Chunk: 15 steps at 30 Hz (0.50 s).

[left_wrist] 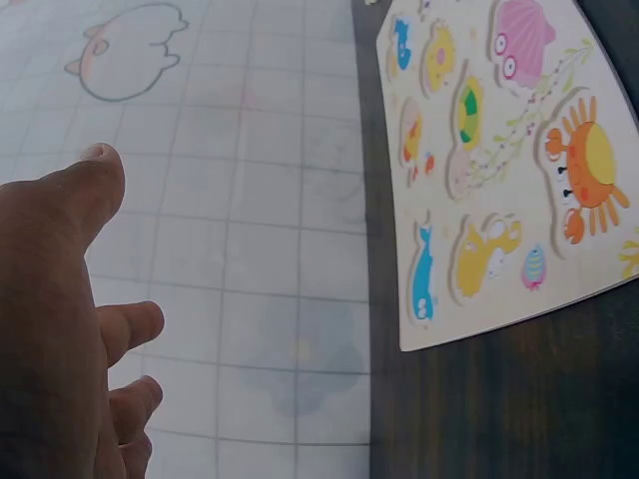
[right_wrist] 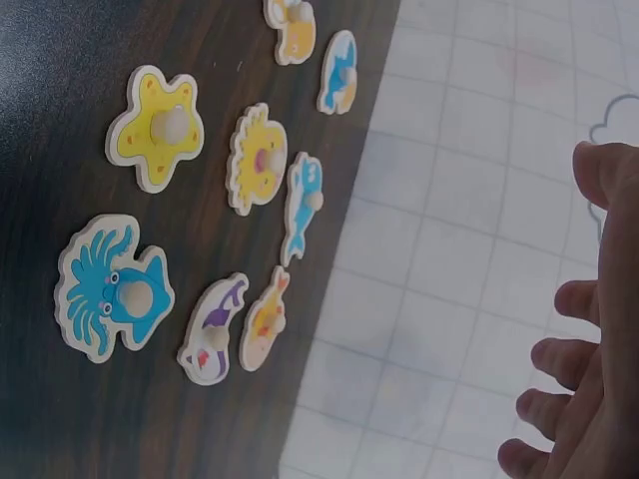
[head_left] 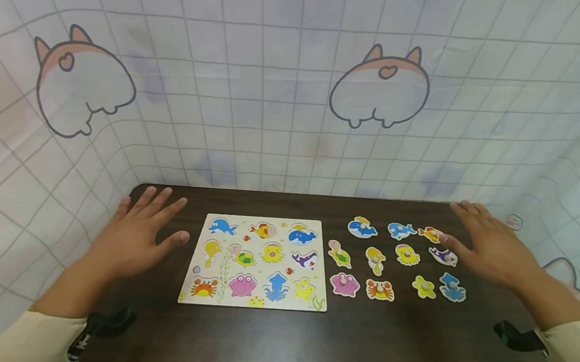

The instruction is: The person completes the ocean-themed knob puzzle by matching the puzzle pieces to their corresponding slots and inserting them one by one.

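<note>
My left hand (head_left: pixel 136 234) is spread to the left of the puzzle board (head_left: pixel 280 268), fingers straight, holding nothing. My right hand (head_left: pixel 495 240) hovers at the right beside the loose puzzle pieces, its fingers extended and holding nothing. In the head view its thumb lies close to the fish piece (head_left: pixel 430 234) and the purple whale piece (head_left: pixel 443 256). The board's recesses carry printed sea animals. Knobbed pieces lie in rows to its right, among them a turtle (head_left: pixel 340 255), a pink shell (head_left: pixel 344 284), a crab (head_left: pixel 379 290), a yellow starfish (right_wrist: pixel 155 130) and a blue squid (right_wrist: pixel 115 289).
Board and pieces rest on a dark wooden table (head_left: pixel 290 341). A white gridded curtain (head_left: pixel 265 94) with cartoon animals closes off the back and both sides, meeting the table's far edge. Black straps (head_left: pixel 99 328) sit at both wrists, over light sleeves.
</note>
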Each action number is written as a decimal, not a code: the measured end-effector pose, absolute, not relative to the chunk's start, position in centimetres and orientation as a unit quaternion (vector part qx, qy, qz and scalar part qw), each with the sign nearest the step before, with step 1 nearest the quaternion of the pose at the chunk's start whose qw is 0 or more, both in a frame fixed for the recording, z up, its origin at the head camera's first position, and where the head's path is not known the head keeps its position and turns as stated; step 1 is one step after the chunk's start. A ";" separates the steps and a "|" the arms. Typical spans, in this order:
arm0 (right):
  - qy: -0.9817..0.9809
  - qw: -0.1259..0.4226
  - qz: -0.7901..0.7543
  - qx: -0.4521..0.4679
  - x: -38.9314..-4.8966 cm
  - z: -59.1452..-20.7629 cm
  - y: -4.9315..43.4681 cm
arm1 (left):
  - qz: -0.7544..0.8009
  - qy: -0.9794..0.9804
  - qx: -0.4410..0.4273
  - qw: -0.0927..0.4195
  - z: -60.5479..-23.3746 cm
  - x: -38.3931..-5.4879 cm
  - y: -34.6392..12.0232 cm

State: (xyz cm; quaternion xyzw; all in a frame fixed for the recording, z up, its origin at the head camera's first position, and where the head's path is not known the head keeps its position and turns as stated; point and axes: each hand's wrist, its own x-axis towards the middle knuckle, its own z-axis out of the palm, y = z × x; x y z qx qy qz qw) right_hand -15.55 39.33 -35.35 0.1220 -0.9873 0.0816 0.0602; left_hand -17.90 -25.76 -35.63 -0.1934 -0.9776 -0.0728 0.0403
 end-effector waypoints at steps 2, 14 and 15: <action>-0.987 0.061 0.082 0.123 -15.6 -35.5 39.4 | -0.076 -0.977 -0.194 0.039 -36.0 -17.9 -25.8; -0.980 0.080 0.119 0.138 -16.4 -37.0 39.2 | -0.101 -0.975 -0.194 0.052 -38.2 -17.4 -26.1; -0.980 0.082 0.120 0.138 -16.5 -37.1 39.2 | -0.104 -0.974 -0.194 0.055 -38.4 -17.4 -26.1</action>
